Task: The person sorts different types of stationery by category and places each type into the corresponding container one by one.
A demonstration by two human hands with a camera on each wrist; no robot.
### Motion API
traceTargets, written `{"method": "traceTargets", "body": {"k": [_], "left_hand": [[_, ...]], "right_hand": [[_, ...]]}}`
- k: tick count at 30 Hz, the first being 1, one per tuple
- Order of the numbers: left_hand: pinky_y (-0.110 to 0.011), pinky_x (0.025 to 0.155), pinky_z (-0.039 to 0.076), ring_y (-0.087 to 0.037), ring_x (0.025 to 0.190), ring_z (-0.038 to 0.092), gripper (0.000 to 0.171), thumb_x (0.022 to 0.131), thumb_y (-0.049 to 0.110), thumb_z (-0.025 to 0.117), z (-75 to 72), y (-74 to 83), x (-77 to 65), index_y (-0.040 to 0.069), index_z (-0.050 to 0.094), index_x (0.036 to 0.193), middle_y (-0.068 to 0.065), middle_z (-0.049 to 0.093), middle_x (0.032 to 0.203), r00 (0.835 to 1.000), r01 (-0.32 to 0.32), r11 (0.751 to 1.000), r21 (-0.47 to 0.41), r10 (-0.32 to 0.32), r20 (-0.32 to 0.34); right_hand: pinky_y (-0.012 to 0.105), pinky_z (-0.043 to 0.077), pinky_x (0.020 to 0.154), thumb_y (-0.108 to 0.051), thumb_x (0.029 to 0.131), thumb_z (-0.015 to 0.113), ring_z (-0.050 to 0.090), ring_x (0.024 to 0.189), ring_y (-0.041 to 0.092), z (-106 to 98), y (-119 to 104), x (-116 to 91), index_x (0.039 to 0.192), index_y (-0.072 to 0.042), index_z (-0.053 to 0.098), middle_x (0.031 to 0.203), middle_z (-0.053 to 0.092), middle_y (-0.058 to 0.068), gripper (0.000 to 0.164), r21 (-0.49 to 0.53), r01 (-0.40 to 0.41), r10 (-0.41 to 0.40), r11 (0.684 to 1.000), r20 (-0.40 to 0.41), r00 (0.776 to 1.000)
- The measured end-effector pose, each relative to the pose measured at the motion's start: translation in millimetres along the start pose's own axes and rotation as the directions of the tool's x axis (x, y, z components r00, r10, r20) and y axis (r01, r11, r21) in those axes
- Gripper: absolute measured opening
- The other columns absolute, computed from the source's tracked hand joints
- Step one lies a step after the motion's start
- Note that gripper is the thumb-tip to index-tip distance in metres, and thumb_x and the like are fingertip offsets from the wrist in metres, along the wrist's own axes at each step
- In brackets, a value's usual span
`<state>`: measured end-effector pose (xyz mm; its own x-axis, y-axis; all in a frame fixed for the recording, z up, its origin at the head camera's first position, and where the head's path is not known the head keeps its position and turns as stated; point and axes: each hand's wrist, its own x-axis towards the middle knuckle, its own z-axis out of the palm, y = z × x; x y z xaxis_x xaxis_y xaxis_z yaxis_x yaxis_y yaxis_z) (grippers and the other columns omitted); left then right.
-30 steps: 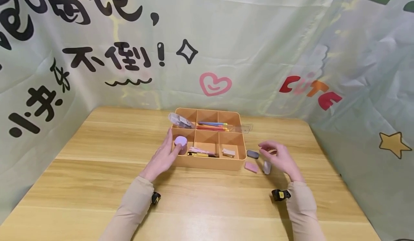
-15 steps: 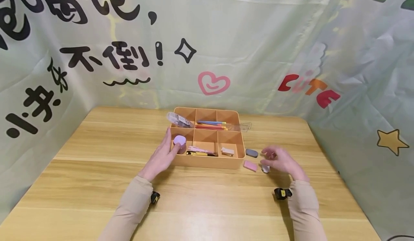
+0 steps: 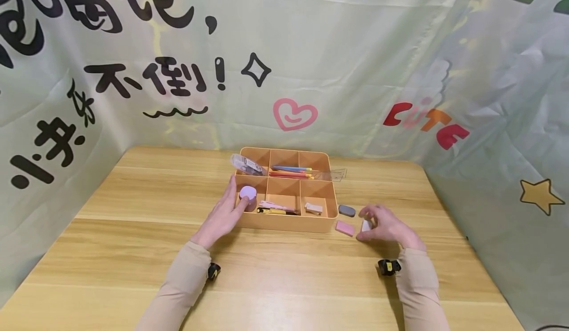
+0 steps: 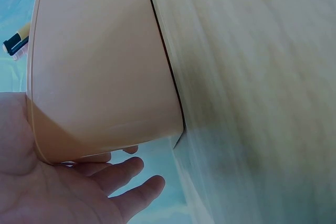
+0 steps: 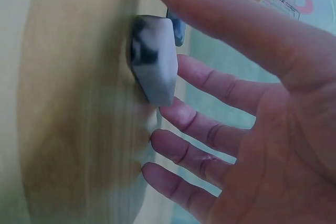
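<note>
An orange-tan divided organizer box [image 3: 289, 224] sits on the table. My left hand [image 3: 220, 217] holds its front left corner, the thumb over the rim and the fingers along the outer side. Beside that thumb, a round purple-topped container [image 3: 248, 193] stands in the front left compartment. To the right of the box, my right hand [image 3: 387, 227] is spread around a small white block [image 5: 160, 56] with dark patches, which resembles an eraser. In the right wrist view the thumb is apart from the block and the fingertips are close beside it; contact is unclear.
A pink eraser [image 3: 345, 228] and a dark grey oval piece [image 3: 346, 211] lie by the box's right side. Inside are pencils [image 3: 291, 175], pens [image 3: 277, 211], a pale small block [image 3: 313, 208] and a clear plastic case [image 3: 247, 165]. A transparent ruler [image 3: 338, 175] overhangs the right rim.
My right hand has lowered onto the white block, its thumb and fingers now on either side of it. The left hand and the box have stayed in place.
</note>
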<state>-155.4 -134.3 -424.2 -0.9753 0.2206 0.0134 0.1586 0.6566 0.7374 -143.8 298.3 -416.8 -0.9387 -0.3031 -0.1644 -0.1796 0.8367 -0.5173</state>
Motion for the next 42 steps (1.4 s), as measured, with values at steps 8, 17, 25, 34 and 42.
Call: {"method": "traceTargets", "body": {"k": [8, 17, 25, 34, 42], "left_hand": [[-0.05, 0.129, 0.012, -0.037, 0.157, 0.008, 0.08, 0.108, 0.036, 0.04, 0.9, 0.8, 0.6, -0.005, -0.007, 0.159, -0.025, -0.003, 0.168, 1.0, -0.008, 1.0, 0.003, 0.008, -0.009], [-0.049, 0.129, 0.01, -0.037, 0.157, 0.006, 0.079, 0.109, 0.036, 0.038, 1.1, 0.5, 0.5, -0.003, -0.009, 0.159, -0.023, -0.007, 0.168, 1.0, -0.009, 1.0, 0.007, 0.01, -0.007], [-0.051, 0.129, 0.01, -0.038, 0.157, 0.006, 0.079, 0.109, 0.036, 0.038, 0.7, 1.4, -0.5, -0.004, -0.008, 0.159, -0.025, -0.004, 0.168, 1.0, -0.011, 1.0, 0.009, 0.011, -0.009], [-0.05, 0.129, 0.01, -0.037, 0.157, 0.006, 0.079, 0.109, 0.035, 0.039, 1.6, 0.1, 0.7, -0.002, -0.009, 0.159, -0.024, -0.004, 0.169, 1.0, -0.009, 1.0, 0.008, 0.009, -0.005], [-0.05, 0.129, 0.011, -0.037, 0.157, 0.006, 0.079, 0.109, 0.037, 0.038, 1.4, -0.1, 0.6, -0.002, -0.009, 0.159, -0.024, -0.005, 0.168, 1.0, -0.008, 1.0, 0.005, 0.008, -0.004]], "right_hand": [[0.042, 0.051, 0.085, -0.022, 0.07, 0.09, 0.057, 0.103, 0.034, 2.5, -2.2, -0.9, 0.118, -0.002, 0.062, 0.116, 0.057, 0.027, 0.059, 0.003, 0.008, -0.008, 1.0, 0.012, 1.0], [0.04, 0.049, 0.085, -0.014, 0.071, 0.088, 0.057, 0.101, 0.034, 1.6, -3.1, -0.8, 0.114, 0.001, 0.061, 0.111, 0.059, 0.025, 0.054, 0.018, 0.06, -0.061, 0.998, 0.021, 0.998], [0.041, 0.049, 0.086, -0.011, 0.072, 0.087, 0.057, 0.1, 0.032, 1.5, -2.1, 0.0, 0.112, 0.003, 0.062, 0.109, 0.062, 0.021, 0.049, 0.045, 0.064, -0.066, 0.997, 0.029, 0.997], [0.036, 0.048, 0.083, -0.007, 0.074, 0.085, 0.055, 0.096, 0.026, 0.9, -2.1, 0.9, 0.11, 0.004, 0.062, 0.106, 0.062, 0.019, 0.044, 0.082, 0.043, -0.046, 0.996, 0.04, 0.998], [0.033, 0.046, 0.08, -0.005, 0.076, 0.084, 0.053, 0.092, 0.024, 1.5, -0.8, 1.1, 0.108, 0.003, 0.062, 0.103, 0.062, 0.017, 0.04, 0.082, 0.037, -0.04, 0.996, 0.039, 0.998]]}}
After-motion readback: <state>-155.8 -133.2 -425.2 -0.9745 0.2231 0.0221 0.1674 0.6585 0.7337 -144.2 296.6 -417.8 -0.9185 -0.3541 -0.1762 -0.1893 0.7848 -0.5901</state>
